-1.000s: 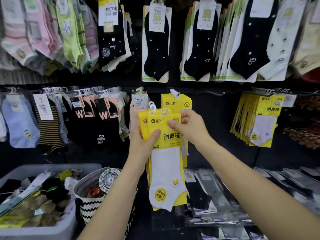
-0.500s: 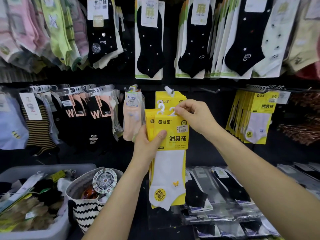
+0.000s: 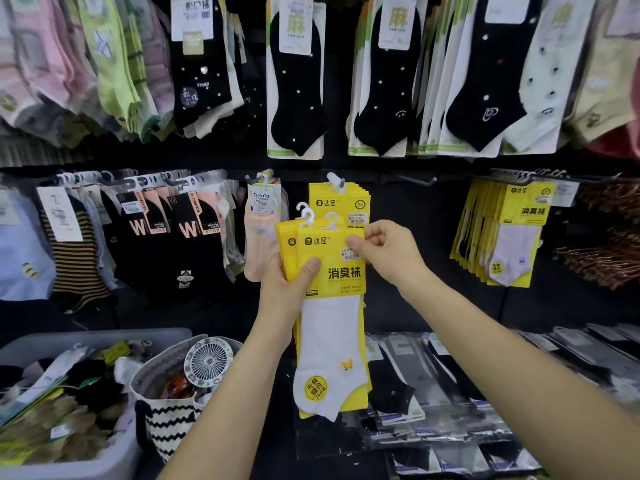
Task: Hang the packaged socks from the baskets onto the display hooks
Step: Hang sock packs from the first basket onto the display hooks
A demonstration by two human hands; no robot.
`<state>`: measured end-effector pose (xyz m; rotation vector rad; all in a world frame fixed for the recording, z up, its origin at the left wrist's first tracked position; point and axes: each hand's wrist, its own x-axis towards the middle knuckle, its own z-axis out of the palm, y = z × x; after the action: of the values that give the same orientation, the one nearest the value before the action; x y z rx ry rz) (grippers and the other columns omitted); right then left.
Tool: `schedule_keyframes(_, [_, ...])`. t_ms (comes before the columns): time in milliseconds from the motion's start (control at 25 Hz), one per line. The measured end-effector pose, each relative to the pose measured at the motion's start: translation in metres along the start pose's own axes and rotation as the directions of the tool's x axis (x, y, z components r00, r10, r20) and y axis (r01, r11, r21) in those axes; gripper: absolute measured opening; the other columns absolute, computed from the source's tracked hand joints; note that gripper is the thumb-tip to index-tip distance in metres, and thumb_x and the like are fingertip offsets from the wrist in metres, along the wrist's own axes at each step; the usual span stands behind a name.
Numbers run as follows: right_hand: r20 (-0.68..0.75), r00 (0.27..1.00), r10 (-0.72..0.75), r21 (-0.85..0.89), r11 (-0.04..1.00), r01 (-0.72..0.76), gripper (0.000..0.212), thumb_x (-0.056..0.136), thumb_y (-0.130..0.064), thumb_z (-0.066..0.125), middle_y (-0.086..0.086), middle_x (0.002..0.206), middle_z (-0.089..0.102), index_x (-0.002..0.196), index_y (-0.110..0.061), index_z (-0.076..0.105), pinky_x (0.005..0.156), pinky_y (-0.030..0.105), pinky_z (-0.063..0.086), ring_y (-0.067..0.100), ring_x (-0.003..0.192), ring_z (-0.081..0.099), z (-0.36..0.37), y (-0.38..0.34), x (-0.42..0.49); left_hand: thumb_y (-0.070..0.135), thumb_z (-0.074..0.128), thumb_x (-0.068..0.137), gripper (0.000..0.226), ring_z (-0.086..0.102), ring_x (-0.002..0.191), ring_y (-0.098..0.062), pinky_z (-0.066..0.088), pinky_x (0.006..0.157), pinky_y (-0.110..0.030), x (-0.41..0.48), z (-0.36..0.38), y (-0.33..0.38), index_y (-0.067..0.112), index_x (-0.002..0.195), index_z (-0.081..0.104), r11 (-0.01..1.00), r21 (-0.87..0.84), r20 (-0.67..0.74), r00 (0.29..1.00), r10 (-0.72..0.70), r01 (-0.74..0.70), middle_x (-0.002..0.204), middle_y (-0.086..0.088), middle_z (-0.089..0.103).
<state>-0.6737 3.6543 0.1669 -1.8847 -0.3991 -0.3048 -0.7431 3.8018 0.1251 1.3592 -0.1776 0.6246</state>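
— Holding what, those two hands?
— A small stack of yellow sock packs: flat, glossy card, each topped with a curled white plastic hanger. The left hand grips the stack's left edge, its thumb pressed across the front card. The right hand pinches the front pack's upper right corner, by the price label.
— And the sock itself?
— A white ankle sock, fine knit, with a tiny yellow butterfly on its side and a round yellow sticker low on it.
— Where is the stack?
— In the air at the middle of the display wall's middle row, just in front of matching yellow packs hanging on a display hook.
— And below?
— At the lower left corner, a grey plastic bin of loose packs. Beside it stands a woven basket with black zigzags, a round white fan on top.
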Motion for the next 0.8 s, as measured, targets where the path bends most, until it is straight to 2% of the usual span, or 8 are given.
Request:
schedule_keyframes(120, [0.002, 1.000, 0.016, 0.068, 0.998, -0.016, 0.016, 0.085, -0.024, 0.067, 0.012, 0.096, 0.066, 0.088, -0.012, 0.056, 0.079, 0.035, 0.051, 0.018, 0.083, 0.060, 0.004, 0.001, -0.001, 0.020, 0.047, 0.097, 0.047, 0.067, 0.098, -0.021, 0.055, 0.084, -0.045, -0.001, 0.001, 0.002, 0.063, 0.085, 0.060, 0.999, 0.000, 0.039, 0.998, 0.049, -0.049, 0.104, 0.004, 0.071])
schedule_keyframes(200, [-0.023, 0.999, 0.045, 0.143, 0.989, -0.041, 0.013, 0.088, -0.023, 0.063, 0.006, 0.093, 0.067, 0.085, -0.016, 0.053, 0.070, 0.030, 0.053, 0.016, 0.082, 0.063, 0.007, 0.000, 0.002, 0.023, 0.042, 0.099, 0.045, 0.067, 0.093, -0.017, 0.056, 0.081, -0.038, 0.001, -0.003, -0.003, 0.061, 0.085, 0.061, 0.998, 0.031, -0.001, 0.998, 0.059, -0.059, 0.094, 0.014, 0.072])
schedule_keyframes(280, [-0.068, 0.991, 0.115, 0.250, 0.964, -0.094, 0.011, 0.090, -0.024, 0.061, 0.002, 0.090, 0.067, 0.088, -0.017, 0.053, 0.060, 0.025, 0.050, 0.012, 0.078, 0.064, 0.007, -0.002, 0.006, 0.026, 0.045, 0.098, 0.024, 0.067, 0.090, -0.018, 0.056, 0.076, -0.033, 0.007, -0.011, -0.011, 0.041, 0.099, 0.065, 0.999, 0.051, -0.119, 0.993, 0.025, -0.019, 0.097, 0.008, 0.072])
schedule_keyframes(360, [-0.115, 0.976, 0.182, 0.324, 0.936, -0.136, 0.012, 0.090, -0.023, 0.060, 0.006, 0.095, 0.067, 0.093, -0.013, 0.054, 0.066, 0.031, 0.053, 0.014, 0.080, 0.064, 0.004, -0.004, 0.015, 0.029, 0.048, 0.096, 0.026, 0.067, 0.088, -0.017, 0.055, 0.068, -0.023, 0.013, -0.020, -0.017, 0.016, 0.115, 0.059, 0.996, 0.085, -0.199, 0.980, 0.008, 0.009, 0.105, -0.004, 0.070])
schedule_keyframes(400, [-0.137, 0.970, 0.201, 0.335, 0.931, -0.146, 0.015, 0.090, -0.023, 0.060, 0.009, 0.098, 0.067, 0.097, -0.011, 0.054, 0.072, 0.036, 0.053, 0.017, 0.082, 0.063, 0.002, -0.006, 0.020, 0.030, 0.048, 0.096, 0.029, 0.067, 0.085, -0.015, 0.054, 0.063, -0.019, 0.016, -0.025, -0.019, 0.010, 0.115, 0.057, 0.995, 0.101, -0.227, 0.974, 0.014, 0.010, 0.104, -0.005, 0.069])
schedule_keyframes(480, [-0.176, 0.962, 0.210, 0.332, 0.932, -0.143, 0.019, 0.090, -0.022, 0.060, 0.012, 0.103, 0.066, 0.101, -0.007, 0.054, 0.079, 0.040, 0.054, 0.019, 0.084, 0.063, -0.001, -0.011, 0.030, 0.031, 0.050, 0.095, 0.020, 0.065, 0.078, -0.010, 0.051, 0.057, -0.013, 0.018, -0.035, -0.018, 0.015, 0.101, 0.059, 0.993, 0.120, -0.283, 0.958, 0.039, -0.005, 0.095, 0.001, 0.068])
schedule_keyframes(560, [-0.199, 0.958, 0.204, 0.320, 0.938, -0.133, 0.017, 0.090, -0.021, 0.060, 0.013, 0.105, 0.066, 0.097, -0.009, 0.053, 0.079, 0.039, 0.054, 0.018, 0.083, 0.062, -0.001, -0.015, 0.039, 0.032, 0.050, 0.095, 0.010, 0.062, 0.075, -0.002, 0.048, 0.054, -0.008, 0.019, -0.043, -0.013, 0.025, 0.090, 0.056, 0.984, 0.177, -0.304, 0.950, 0.075, -0.021, 0.089, 0.008, 0.065])
schedule_keyframes(800, [-0.198, 0.963, 0.183, 0.201, 0.969, -0.143, 0.018, 0.088, -0.025, 0.062, 0.009, 0.103, 0.064, 0.096, -0.013, 0.051, 0.074, 0.035, 0.051, 0.020, 0.087, 0.061, 0.006, -0.020, 0.055, 0.032, 0.049, 0.095, 0.011, 0.059, 0.074, -0.001, 0.046, 0.055, -0.009, 0.019, -0.065, -0.007, 0.027, 0.085, 0.053, 0.951, 0.304, -0.290, 0.946, 0.145, -0.053, 0.085, 0.008, 0.061])
